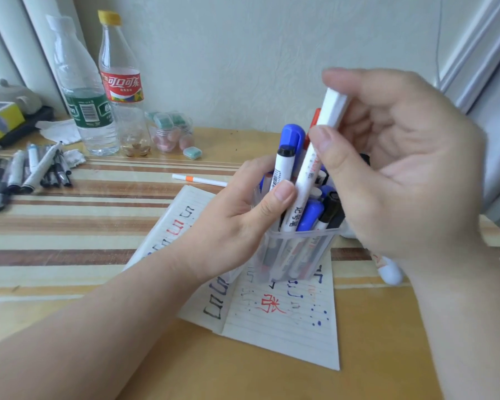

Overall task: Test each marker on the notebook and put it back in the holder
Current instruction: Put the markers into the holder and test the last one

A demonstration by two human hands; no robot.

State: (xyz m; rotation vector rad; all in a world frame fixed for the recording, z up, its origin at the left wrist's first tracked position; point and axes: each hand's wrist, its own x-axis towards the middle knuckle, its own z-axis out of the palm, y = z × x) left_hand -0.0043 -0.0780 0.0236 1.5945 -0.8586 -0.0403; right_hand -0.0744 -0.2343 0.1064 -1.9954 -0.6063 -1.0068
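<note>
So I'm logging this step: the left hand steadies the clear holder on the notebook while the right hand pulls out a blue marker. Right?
Not quite. The head view shows the right hand gripping a white marker, not a blue one. The rest holds: the left hand steadies the clear holder, which stands on the notebook.

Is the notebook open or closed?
Open. The notebook lies spread flat on the table, its lined pages showing red, blue and black test marks, with the marker holder over its middle.

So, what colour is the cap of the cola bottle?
Yellow; the cola bottle cap shows in the head view.
</note>
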